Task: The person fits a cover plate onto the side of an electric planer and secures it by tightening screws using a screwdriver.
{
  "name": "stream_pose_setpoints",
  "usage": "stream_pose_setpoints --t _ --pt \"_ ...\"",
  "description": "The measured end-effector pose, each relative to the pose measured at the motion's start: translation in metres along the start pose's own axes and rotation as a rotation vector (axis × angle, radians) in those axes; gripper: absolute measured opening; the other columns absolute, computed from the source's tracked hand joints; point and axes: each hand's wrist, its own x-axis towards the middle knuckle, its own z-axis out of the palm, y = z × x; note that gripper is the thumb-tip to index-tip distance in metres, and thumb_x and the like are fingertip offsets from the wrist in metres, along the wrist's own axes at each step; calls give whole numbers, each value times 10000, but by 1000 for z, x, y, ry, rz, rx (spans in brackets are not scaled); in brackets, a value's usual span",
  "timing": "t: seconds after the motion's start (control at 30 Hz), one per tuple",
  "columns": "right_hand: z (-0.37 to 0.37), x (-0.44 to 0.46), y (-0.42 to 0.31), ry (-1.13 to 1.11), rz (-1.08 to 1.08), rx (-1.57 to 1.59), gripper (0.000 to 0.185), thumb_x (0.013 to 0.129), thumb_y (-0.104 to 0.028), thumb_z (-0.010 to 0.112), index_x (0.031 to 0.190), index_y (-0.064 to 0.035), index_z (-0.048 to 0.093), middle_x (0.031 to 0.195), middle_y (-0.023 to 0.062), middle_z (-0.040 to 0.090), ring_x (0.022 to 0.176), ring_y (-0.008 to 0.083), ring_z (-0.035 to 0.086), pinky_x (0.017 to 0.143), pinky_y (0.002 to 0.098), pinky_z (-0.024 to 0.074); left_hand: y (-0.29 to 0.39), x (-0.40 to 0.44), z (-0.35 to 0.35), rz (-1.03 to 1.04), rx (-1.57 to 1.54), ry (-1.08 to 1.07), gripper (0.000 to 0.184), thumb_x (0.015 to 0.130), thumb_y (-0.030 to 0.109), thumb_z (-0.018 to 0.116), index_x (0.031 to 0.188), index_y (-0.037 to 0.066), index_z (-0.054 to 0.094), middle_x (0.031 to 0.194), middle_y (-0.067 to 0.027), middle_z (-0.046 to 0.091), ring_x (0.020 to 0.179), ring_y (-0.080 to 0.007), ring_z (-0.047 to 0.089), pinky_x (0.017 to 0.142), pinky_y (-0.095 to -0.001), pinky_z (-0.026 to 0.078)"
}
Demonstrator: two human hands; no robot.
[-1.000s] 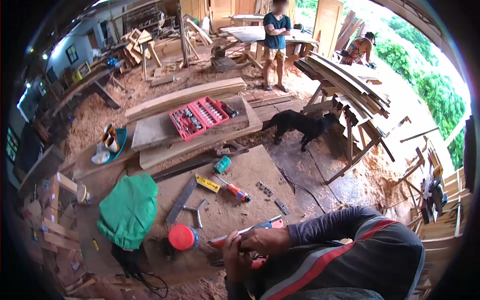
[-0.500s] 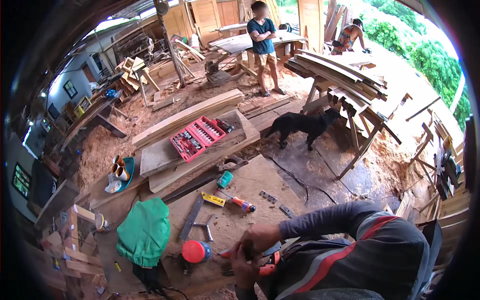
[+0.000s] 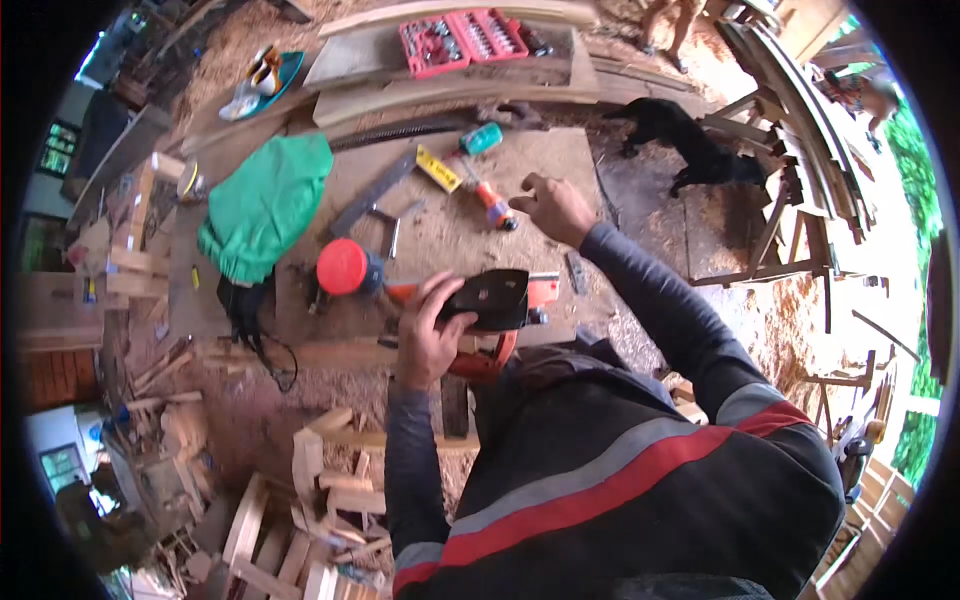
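Observation:
My left hand [image 3: 428, 335] grips a black, hollow, cup-like piece [image 3: 490, 300] over the near edge of the workbench; its exact kind is unclear. An orange and black tool [image 3: 484, 362] shows partly below it. My right hand [image 3: 562, 210] is stretched over the board, fingers partly bent and apart, holding nothing. Beside its fingertips lies a screwdriver [image 3: 492, 203] with an orange and purple handle. A try square [image 3: 437, 170] with a yellow stock, a bent metal bar [image 3: 393, 230] and a red-lidded jar [image 3: 343, 266] lie left of that hand.
A green cloth cover [image 3: 268, 205] sits on the bench's left. Behind lie a teal-green container [image 3: 481, 138], a handsaw [image 3: 400, 130] and a red socket set [image 3: 465, 42] on planks. A black dog [image 3: 690, 140] stands right of the bench, near stacked lumber [image 3: 800, 130].
My hands were together low at the bench edge; now they are apart. My right hand has moved out towards the screwdriver, while the left holds the black piece. The view has tilted down.

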Motion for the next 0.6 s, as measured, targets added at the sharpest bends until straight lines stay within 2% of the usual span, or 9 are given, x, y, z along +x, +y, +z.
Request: stream_pose_setpoints --t 0.03,0.13,0.17,0.27,0.37,0.4,0.47,0.53,0.6 --pt "4 1 8 -151 36 -94 614 892 -524 774 1106 42 670 937 332 718 928 475 730 824 539 573 -1 0 -1 10 15 -12 507 825 125 852 1284 13 668 1373 -177 645 1264 -384 627 1057 -466 514" --pt "36 -2 8 -139 38 -63 681 858 -562 794 1143 37 637 1007 333 717 974 482 723 851 541 578 1 3 0 -80 -68 -15 508 824 182 873 1265 12 687 1414 -163 639 1319 -334 612 1114 -435 485" --pt "42 -2 4 -118 9 -120 657 874 -516 785 1198 24 597 1103 332 707 1024 488 714 873 542 581 0 3 1 -96 -62 -14 549 817 188 883 1287 4 667 1419 -168 633 1332 -334 604 1133 -427 470" --pt "85 18 30 -216 49 -110 561 911 -426 747 1218 11 576 1147 336 693 1034 493 709 884 545 584 -1 10 -1 -33 -49 2 585 811 159 879 1311 -1 621 1419 -184 615 1302 -378 613 1084 -449 508" --pt "76 24 32 -217 11 -121 400 963 -368 674 1126 -8 613 991 308 716 970 457 726 835 536 591 -6 10 -7 -57 -91 -14 585 827 134 866 1332 -5 606 1425 -183 618 1326 -355 604 1111 -431 486" --pt "63 24 35 -181 -37 -83 367 980 -365 656 1085 -14 629 951 294 717 934 438 732 812 527 593 -7 9 -8 -69 -133 -19 561 841 126 857 1330 -5 616 1431 -171 625 1343 -331 598 1133 -414 468" --pt "19 22 41 -230 -79 -176 365 1017 -334 676 1178 -6 678 1067 231 726 940 367 726 790 433 574 -6 8 -10 -78 -161 12 507 856 95 835 1310 -4 633 1424 -167 637 1332 -333 612 1115 -411 485" --pt "-61 -1 -7 -98 -307 6 288 1063 -237 608 1195 13 662 1026 220 715 862 357 717 745 457 584 -10 9 -10 -65 -176 -10 462 865 69 821 1289 -3 652 1408 -166 653 1320 -332 627 1096 -409 503" --pt "-125 -15 -51 -112 -498 -37 271 1024 -124 657 1253 21 668 1119 197 704 937 333 725 786 420 596 -13 10 -9 -62 -186 11 402 867 45 810 1244 -6 681 1385 -162 673 1295 -329 647 1074 -401 523"
